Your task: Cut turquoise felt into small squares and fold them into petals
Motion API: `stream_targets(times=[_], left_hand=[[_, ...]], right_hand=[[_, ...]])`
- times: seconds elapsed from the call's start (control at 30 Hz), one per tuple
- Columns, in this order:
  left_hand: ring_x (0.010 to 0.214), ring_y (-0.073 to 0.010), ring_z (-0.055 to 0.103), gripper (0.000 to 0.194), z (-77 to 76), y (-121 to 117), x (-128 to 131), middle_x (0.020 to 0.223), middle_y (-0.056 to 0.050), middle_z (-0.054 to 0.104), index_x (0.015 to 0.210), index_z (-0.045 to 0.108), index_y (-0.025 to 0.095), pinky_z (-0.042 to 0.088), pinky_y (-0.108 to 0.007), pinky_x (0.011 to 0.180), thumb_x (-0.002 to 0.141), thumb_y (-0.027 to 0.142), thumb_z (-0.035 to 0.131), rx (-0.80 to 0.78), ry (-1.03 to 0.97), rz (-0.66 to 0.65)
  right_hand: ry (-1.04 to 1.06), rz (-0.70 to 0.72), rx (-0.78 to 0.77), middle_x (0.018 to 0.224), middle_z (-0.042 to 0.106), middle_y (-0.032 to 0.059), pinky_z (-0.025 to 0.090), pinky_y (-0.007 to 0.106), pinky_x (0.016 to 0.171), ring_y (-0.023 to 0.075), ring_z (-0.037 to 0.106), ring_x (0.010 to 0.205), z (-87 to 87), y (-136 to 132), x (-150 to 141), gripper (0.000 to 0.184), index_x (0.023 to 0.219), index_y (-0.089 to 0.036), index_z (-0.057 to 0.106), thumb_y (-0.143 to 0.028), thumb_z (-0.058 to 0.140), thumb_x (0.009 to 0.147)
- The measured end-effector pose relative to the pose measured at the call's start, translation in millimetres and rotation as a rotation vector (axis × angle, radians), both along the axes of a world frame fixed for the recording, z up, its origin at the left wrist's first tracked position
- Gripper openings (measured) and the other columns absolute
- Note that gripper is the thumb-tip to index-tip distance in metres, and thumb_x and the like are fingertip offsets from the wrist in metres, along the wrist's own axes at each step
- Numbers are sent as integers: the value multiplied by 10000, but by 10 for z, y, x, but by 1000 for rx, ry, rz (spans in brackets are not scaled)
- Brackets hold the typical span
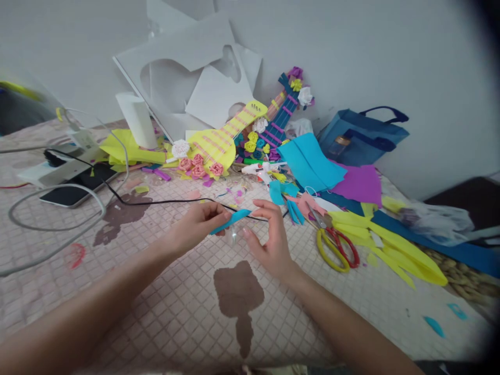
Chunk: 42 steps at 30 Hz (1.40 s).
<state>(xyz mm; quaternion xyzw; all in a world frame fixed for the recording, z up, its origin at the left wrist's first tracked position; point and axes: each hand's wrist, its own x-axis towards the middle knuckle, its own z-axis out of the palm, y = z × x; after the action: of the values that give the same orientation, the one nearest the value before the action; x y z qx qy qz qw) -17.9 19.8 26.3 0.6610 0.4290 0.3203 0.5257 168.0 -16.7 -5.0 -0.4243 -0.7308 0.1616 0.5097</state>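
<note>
My left hand (203,224) is closed, pinching a folded strip of blue crepe paper (236,216) between thumb and fingers above the tabletop. The strip's free end points right, towards my right hand (273,242). That hand's thumb and fingers are apart, with the fingertips close to the strip's tip; whether they touch it I cannot tell. Just below the strip is a small shiny clear spot that I cannot make out. To the right of my right hand lie scissors (334,242) with one yellow and one red handle.
Behind my hands lie a yellow paper guitar (219,140) with paper roses, a blue guitar (279,122), a white glue gun (263,169) and blue crepe sheets (310,161). Yellow crepe (390,245) spreads at right. A black cable (167,201), phone (74,190) and power strip (58,164) occupy the left.
</note>
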Motion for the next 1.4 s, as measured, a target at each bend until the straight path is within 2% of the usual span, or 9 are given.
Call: stream_targets(times=[0.17, 0.27, 0.37, 0.53, 0.67, 0.83, 1.07, 1.23, 1.4], left_hand=[[569, -101, 487, 271, -5, -47, 29, 609, 18, 528, 707, 551, 155, 385, -216, 530, 822, 400, 533, -8, 7, -154], [583, -100, 491, 261, -17, -65, 44, 620, 21, 525, 715, 544, 155, 391, -219, 543, 826, 392, 537, -18, -9, -178], [612, -108, 510, 246, -46, -63, 56, 656, 10, 548, 757, 552, 151, 416, -230, 568, 815, 390, 558, -17, -14, -184], [665, -117, 541, 207, -102, -58, 74, 732, -16, 597, 808, 562, 138, 435, -243, 607, 768, 330, 629, -17, -65, -176], [640, -107, 544, 194, -108, -54, 73, 703, -3, 592, 820, 559, 137, 436, -237, 598, 742, 286, 656, -141, -140, -140], [600, -86, 518, 180, -97, -16, 44, 703, 13, 577, 826, 555, 145, 412, -224, 574, 733, 263, 655, -242, -185, -142], [640, -96, 521, 196, -97, 0, 35, 735, 11, 572, 838, 566, 150, 416, -240, 611, 737, 299, 642, -258, -155, -174], [642, -89, 501, 175, -89, 5, 28, 741, 12, 567, 824, 571, 149, 400, -231, 603, 747, 294, 632, -271, -142, -178], [619, -80, 494, 186, -119, 23, 20, 708, 25, 549, 839, 565, 146, 391, -215, 576, 753, 298, 629, -264, -142, -178]], right_hand=[[90, 125, -185, 1097, 549, 69, 415, 416, 919, 209, 527, 1043, 31, 4, -7, 397, 1175, -251, 419, -221, 560, 805], [168, 207, -343, 913, 574, 21, 459, 322, 781, 156, 566, 863, 26, 15, -2, 339, 1136, -244, 441, -190, 529, 813], [193, 192, -383, 852, 558, 5, 451, 264, 682, 134, 557, 788, 26, 21, -2, 279, 1070, -237, 475, -165, 511, 803], [157, 162, -349, 893, 565, 17, 455, 263, 690, 141, 563, 817, 10, 8, -14, 250, 1038, -227, 499, -162, 514, 796], [96, 217, -303, 977, 563, 35, 463, 309, 793, 161, 559, 910, 35, -4, 16, 281, 1090, -239, 477, -160, 496, 821], [-160, 352, -79, 1078, 523, 53, 442, 389, 898, 200, 517, 1041, 86, 19, 77, 341, 1072, -273, 506, -79, 481, 792], [-217, 282, 17, 1017, 546, 55, 474, 341, 848, 175, 549, 975, 65, 27, 88, 201, 991, -251, 547, -118, 461, 868], [-271, 296, 60, 1079, 530, 71, 479, 357, 873, 182, 537, 1031, 67, 42, 95, 219, 1011, -245, 545, -108, 457, 864], [-303, 254, 96, 1013, 570, 76, 492, 343, 832, 177, 555, 964, 46, 49, 100, 163, 985, -217, 565, -137, 464, 885]])
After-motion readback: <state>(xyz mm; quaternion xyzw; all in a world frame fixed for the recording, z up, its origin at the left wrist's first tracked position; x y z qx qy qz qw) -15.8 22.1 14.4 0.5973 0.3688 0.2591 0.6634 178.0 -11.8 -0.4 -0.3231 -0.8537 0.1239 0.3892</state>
